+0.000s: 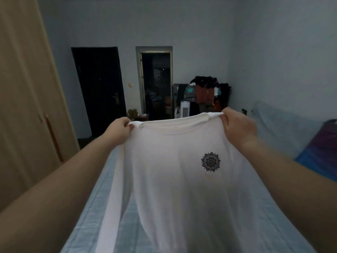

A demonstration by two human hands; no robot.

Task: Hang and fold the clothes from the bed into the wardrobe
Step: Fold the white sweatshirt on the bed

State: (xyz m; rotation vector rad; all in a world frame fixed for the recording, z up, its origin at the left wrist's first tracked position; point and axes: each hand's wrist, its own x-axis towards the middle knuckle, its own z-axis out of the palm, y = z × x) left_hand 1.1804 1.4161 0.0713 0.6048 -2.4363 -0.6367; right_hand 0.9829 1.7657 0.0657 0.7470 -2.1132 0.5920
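**White shirt held up over the bed**

Nearest my view, both bare forearms reach forward from the lower corners. My left hand (119, 131) pinches one shoulder of the white shirt (175, 179), fingers closed tight on the fabric; my right hand (238, 127) grips the other shoulder the same way. The shirt hangs spread between them, front toward me, a dark flower print (210, 161) on its chest, above the pale blue bed (94, 207). The tan wardrobe door (23, 88) stands at my left. A loaded clothes rack (206, 92) sits by the far wall.
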